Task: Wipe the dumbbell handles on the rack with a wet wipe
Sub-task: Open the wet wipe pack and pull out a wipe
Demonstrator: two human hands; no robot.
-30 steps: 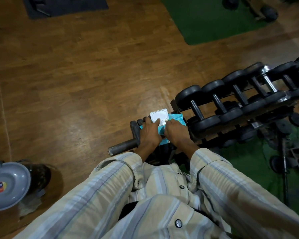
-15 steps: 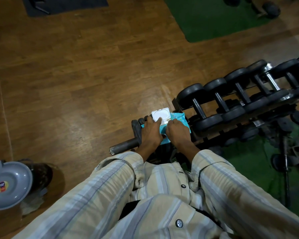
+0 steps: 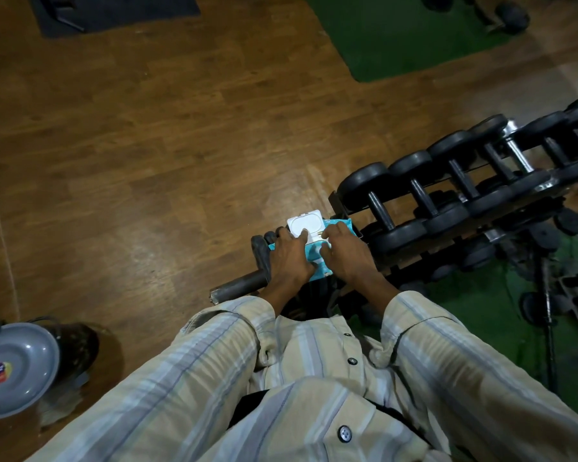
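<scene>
A blue wet-wipe pack [image 3: 337, 225] with a white flip lid [image 3: 306, 223] lies at the near end of the dumbbell rack [image 3: 544, 187]. The lid stands open. My left hand [image 3: 289, 256] rests on the pack's left side with a finger on the lid. My right hand [image 3: 346, 253] lies over the pack's right side, its fingertips pinching a bit of white wipe at the opening. A row of black dumbbells with dark metal handles [image 3: 381, 211] runs up to the right along the rack. More dumbbells sit on lower tiers.
A thick metal bar [image 3: 239, 285] juts left from under my left hand over the wooden floor. A grey bin lid [image 3: 14, 368] sits at lower left. Green mats [image 3: 404, 31] lie far ahead and under the rack. Loose weights [image 3: 511, 13] lie at top right.
The lid, closed one second ago, now stands flipped open. My right fingers have moved onto the opening. The view has shifted slightly.
</scene>
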